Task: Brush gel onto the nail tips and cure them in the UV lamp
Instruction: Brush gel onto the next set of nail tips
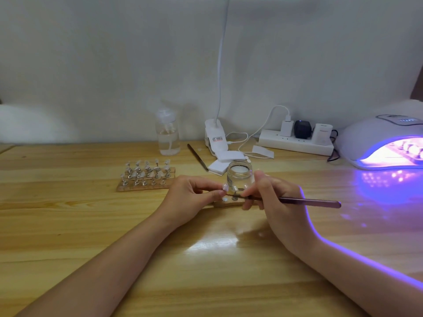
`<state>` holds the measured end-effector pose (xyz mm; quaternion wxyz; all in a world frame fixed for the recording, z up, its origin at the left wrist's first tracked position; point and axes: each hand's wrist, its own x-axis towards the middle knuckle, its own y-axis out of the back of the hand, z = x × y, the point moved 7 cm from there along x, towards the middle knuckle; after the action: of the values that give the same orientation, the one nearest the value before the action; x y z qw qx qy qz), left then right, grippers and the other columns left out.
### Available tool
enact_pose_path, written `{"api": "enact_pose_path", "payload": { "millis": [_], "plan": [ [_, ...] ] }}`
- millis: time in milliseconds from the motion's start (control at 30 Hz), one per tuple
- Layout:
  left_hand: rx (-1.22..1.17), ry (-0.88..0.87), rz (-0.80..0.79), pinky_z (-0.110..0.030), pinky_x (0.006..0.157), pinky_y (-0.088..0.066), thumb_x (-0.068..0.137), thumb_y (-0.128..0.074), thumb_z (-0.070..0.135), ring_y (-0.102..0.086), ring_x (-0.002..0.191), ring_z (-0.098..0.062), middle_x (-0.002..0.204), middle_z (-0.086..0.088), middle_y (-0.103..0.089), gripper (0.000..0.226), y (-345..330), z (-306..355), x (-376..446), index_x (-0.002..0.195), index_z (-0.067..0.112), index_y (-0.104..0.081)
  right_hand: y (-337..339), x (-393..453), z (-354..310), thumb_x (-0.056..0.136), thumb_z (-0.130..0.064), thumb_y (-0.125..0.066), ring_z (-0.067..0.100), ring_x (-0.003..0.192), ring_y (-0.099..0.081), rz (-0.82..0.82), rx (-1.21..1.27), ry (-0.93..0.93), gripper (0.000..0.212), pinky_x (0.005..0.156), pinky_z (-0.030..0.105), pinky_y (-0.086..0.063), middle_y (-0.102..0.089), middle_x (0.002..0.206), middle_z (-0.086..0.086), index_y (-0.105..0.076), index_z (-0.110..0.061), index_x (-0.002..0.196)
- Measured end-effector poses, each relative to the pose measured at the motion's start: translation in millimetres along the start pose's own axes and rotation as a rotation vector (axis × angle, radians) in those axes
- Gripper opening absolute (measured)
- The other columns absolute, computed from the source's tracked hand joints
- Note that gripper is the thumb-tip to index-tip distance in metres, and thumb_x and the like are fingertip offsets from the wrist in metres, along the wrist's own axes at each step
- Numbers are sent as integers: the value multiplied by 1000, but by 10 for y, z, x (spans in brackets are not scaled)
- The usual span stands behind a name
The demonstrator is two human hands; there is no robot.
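Note:
My left hand [192,195] pinches a clear nail tip [225,187] on its small stand, just above a wooden strip [225,203] with round metal holders. My right hand [272,197] grips a dark purple brush [311,201], handle pointing right and bristle end at the nail tip. An open glass jar [239,177] stands right behind the hands. A wooden board [143,187] with several nail tips on stands lies to the left. The white UV lamp [375,138] at the far right glows violet, with more nail stands [412,149] inside.
A clear pump bottle [168,133], a clip lamp base [215,136] with its cable, white foam pads [225,161], a second brush [198,156] and a power strip [295,143] with plugs line the back of the wooden table [91,225].

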<state>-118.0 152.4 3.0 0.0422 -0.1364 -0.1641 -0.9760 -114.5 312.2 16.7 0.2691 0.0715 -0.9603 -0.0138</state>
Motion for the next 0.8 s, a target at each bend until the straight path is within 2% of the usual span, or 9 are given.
{"api": "enact_pose_path", "payload": {
  "millis": [100, 167, 300, 400, 500, 667, 733, 800],
  "plan": [
    [-22, -6, -11, -14, 65, -51, 72, -72, 6, -66, 69, -7, 71, 7, -72, 14, -5, 2, -2, 76, 19, -74, 21, 0, -18, 90, -34, -49, 1, 48, -54, 24, 34, 27, 41, 56, 8, -39, -61, 49, 3, -67, -12, 61],
    [-29, -3, -16, -12, 64, -50, 72, -72, 6, -66, 68, -5, 71, 8, -72, 14, -7, -2, -5, 75, 19, -74, 25, 22, -18, 91, -33, -48, -1, 53, -55, 33, -28, 33, 37, 59, 9, -39, -63, 54, -1, -66, -14, 65],
    [-39, 2, -14, -13, 66, -51, 72, -72, 5, -65, 68, -6, 71, 6, -72, 16, -15, -7, 1, 74, 20, -73, 10, 51, 32, 90, -31, -46, 1, 60, -61, 21, -71, -21, 34, 64, 14, -45, -68, 60, 2, -68, -17, 68],
    [-33, 4, -9, -13, 65, -50, 73, -72, 4, -63, 68, -7, 71, 5, -72, 18, -13, -8, 1, 74, 21, -73, -6, 20, 22, 84, -37, -45, 1, 50, -57, 0, 24, -26, 42, 56, 8, -40, -64, 52, 6, -69, -9, 63],
    [-40, 5, -10, -9, 64, -48, 73, -72, 5, -64, 68, -1, 71, 9, -72, 16, -14, 1, -2, 75, 20, -73, -6, -4, 15, 83, -37, -45, 2, 47, -54, -15, 59, -15, 45, 55, 8, -38, -62, 49, 9, -68, -7, 60],
    [-51, 23, -3, -7, 64, -47, 73, -72, 6, -64, 68, 3, 69, 11, -71, 13, -18, -15, 4, 77, 17, -74, 23, 42, 17, 89, -33, -44, -2, 55, -55, 26, -26, -4, 36, 58, 9, -39, -66, 58, 0, -67, -15, 68],
    [-59, 26, -4, -7, 62, -46, 73, -72, 5, -64, 66, 3, 69, 10, -71, 12, -20, -19, 5, 78, 16, -74, 12, 54, 42, 92, -29, -45, -1, 58, -58, 6, -62, -22, 34, 61, 11, -41, -67, 62, 0, -68, -17, 70],
    [-54, 21, -7, -6, 60, -44, 73, -72, 3, -63, 64, 4, 66, 11, -70, 13, -20, -13, 1, 78, 15, -73, -13, 45, 40, 89, -33, -45, 1, 57, -58, -25, -49, -27, 35, 60, 11, -41, -67, 60, 0, -69, -16, 70]
  ]
}}
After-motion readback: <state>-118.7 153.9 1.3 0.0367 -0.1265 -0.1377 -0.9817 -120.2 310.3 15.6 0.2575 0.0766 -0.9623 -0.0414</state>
